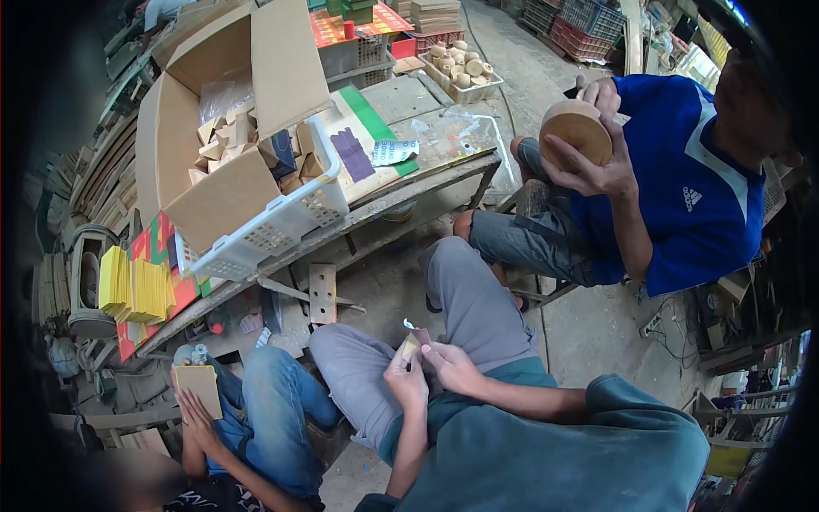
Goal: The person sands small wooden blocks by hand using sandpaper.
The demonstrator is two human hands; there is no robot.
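Observation:
Above my lap my left hand (408,381) pinches a small pale yellowish piece (409,346), its fingers closed round the lower end. Close against it on the right, my right hand (452,367) holds a small brown sheet (421,335) between thumb and fingers, touching the upper part of the piece. The sheet's top edge curls up and shows a whitish side. My fingers hide much of both things.
A white crate (281,224) with a cardboard box (213,192) of wooden pieces stands on the bench (409,192). Yellow blocks (136,286) lie left. One co-worker (674,183) at right holds a round wooden piece (577,136); another (286,388) at left holds a flat piece (198,388).

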